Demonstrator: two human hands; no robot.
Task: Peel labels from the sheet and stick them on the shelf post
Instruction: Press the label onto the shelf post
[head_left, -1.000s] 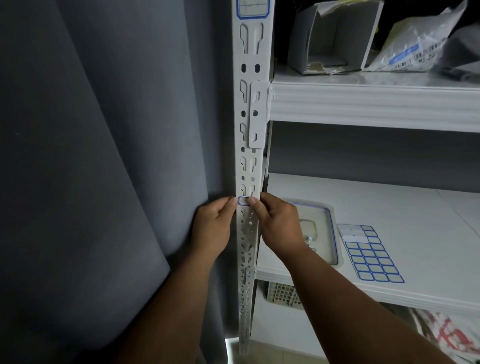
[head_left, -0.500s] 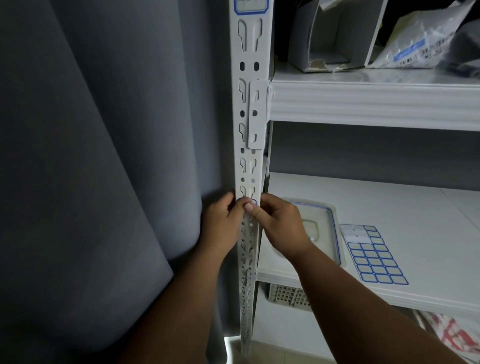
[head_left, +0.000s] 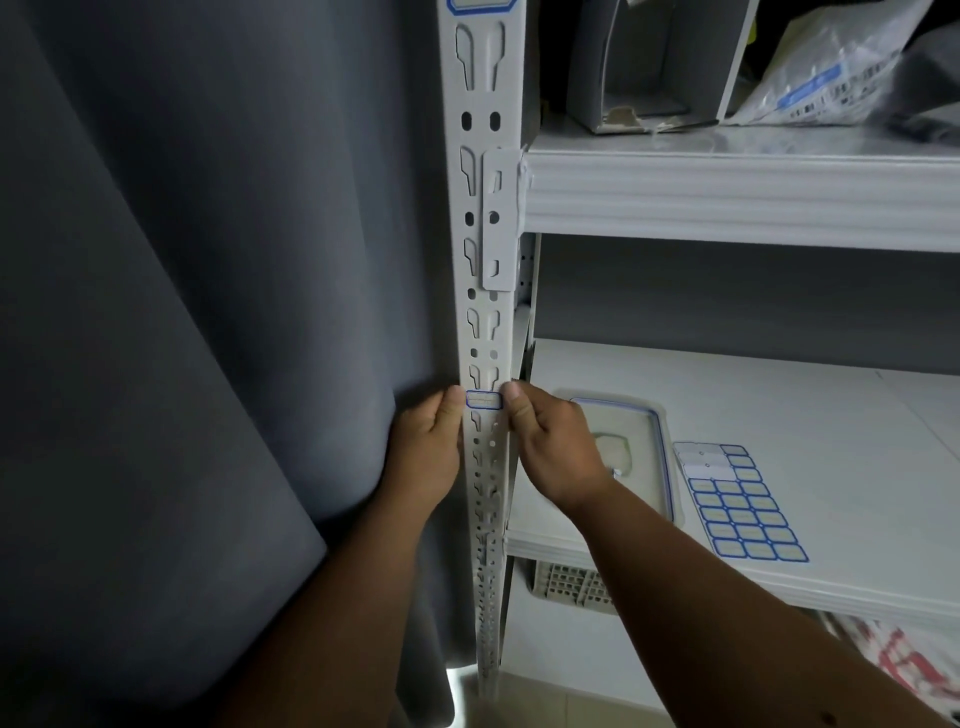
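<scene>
A blue-bordered label (head_left: 483, 399) lies across the shelf post (head_left: 480, 218) — left hand (head_left: 428, 457) at nine o'clock, right hand (head_left: 553, 449) at three, thumbs pinning its ends, likely flattening it; label sheet (head_left: 740, 501) waits on the shelf (head_left: 779, 415).

Legible markings: none found.
The blue-bordered labels on the shelf post (head_left: 480, 332), one at mid-frame (head_left: 483, 399) and one at the top edge (head_left: 480, 5), carry no readable writing. The label sheet (head_left: 740, 501) at lower right is blank. Print on the plastic bag (head_left: 826, 85), upper right, is too blurred to read.
</scene>
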